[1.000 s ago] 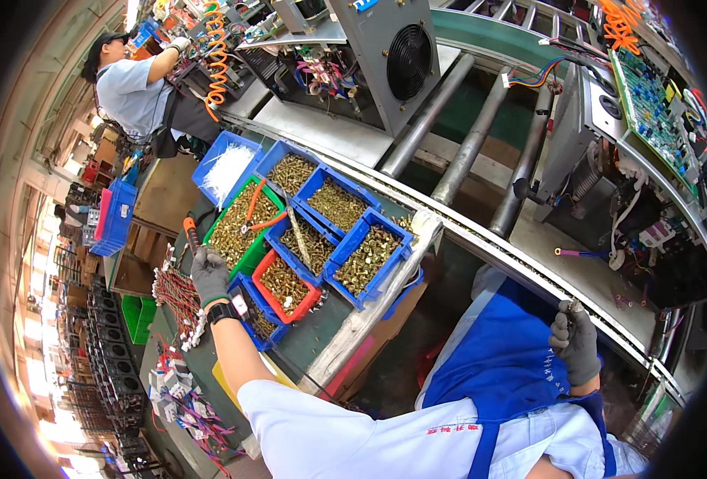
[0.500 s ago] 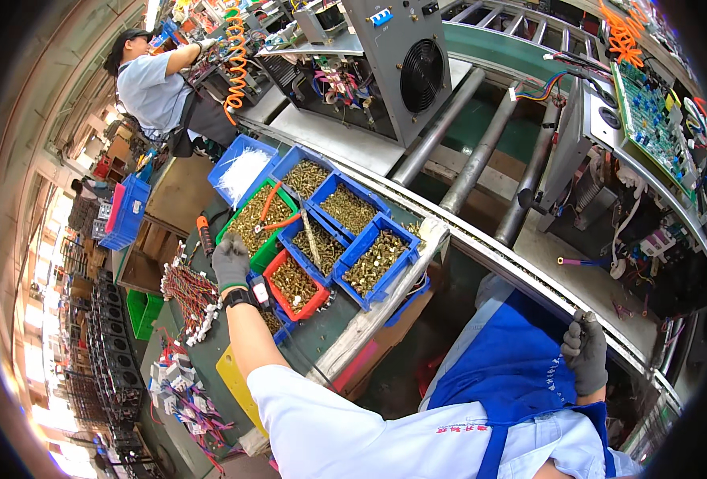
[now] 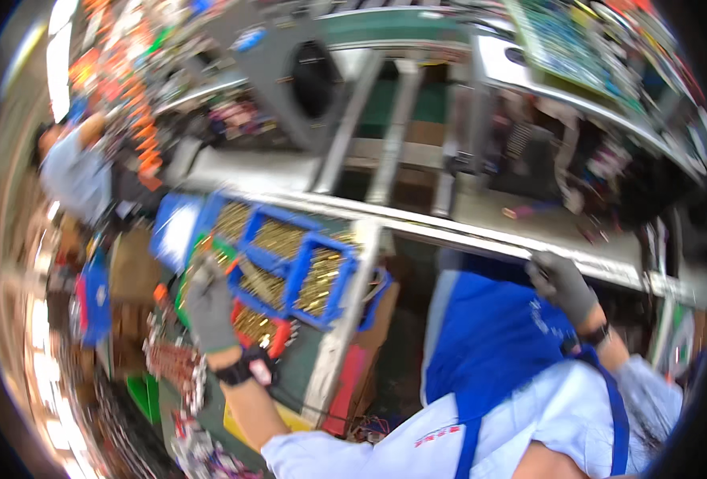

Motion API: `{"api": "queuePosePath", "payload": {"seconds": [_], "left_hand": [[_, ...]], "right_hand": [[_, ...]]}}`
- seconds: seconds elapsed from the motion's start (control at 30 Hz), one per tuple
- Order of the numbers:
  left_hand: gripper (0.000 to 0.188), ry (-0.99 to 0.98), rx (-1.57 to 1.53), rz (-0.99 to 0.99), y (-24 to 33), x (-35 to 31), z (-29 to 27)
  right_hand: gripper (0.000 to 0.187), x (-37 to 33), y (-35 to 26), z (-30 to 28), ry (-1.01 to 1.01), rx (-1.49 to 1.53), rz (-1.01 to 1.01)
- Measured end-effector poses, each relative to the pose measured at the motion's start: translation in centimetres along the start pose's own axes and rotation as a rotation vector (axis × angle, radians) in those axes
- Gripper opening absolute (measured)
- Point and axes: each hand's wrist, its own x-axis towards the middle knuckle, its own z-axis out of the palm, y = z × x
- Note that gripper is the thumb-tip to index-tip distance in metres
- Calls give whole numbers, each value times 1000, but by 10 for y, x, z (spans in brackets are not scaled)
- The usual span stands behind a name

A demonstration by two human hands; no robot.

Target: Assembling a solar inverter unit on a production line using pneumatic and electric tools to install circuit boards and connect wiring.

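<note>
The picture is smeared by motion. My left hand, in a grey glove, is over the small-parts bins, by the green bin; its fingers are too blurred to read. Beside its wrist sits a red bin of brass-coloured fasteners. Several blue bins of similar pieces stand to its right. My right hand, also gloved in grey, is by the metal rail with its fingers curled in. Whatever lies between those fingers cannot be made out.
Beyond the rail run metal rollers. A grey machine panel with a fan stands at far left, an opened unit with a circuit board at far right. Wire bundles lie left of the bins. A person works near an orange coiled hose.
The whole view has swung, so the bins and machines sit further left. My left hand is now further over the bins. My right hand appears higher, closer to the rail.
</note>
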Motion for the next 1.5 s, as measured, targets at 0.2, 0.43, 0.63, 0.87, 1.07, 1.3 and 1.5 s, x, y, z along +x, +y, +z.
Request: {"api": "queuePosePath", "payload": {"seconds": [0.2,0.43,0.63,0.87,1.07,1.3,1.5], "left_hand": [[32,-561,-962,-765,18,-53,171],[20,-1089,-292,-782,-52,-161,362],[24,-975,626,567,-85,-217,490],[26,-927,641,353,-110,-229,498],[35,-894,473,151,-96,-222,480],[35,-783,390,235,-66,-208,435],[34,-284,442,282,-41,-86,273]], "right_hand": [[26,9,35,-57,104,613,376],[28,-8,90,-140,518,-604,281],[26,-28,119,-165,623,-763,480],[30,-35,136,-160,752,-720,293],[41,-46,132,-156,858,-606,220],[46,-51,149,-159,1018,-497,160],[54,-82,170,-162,1042,-311,18]]}}
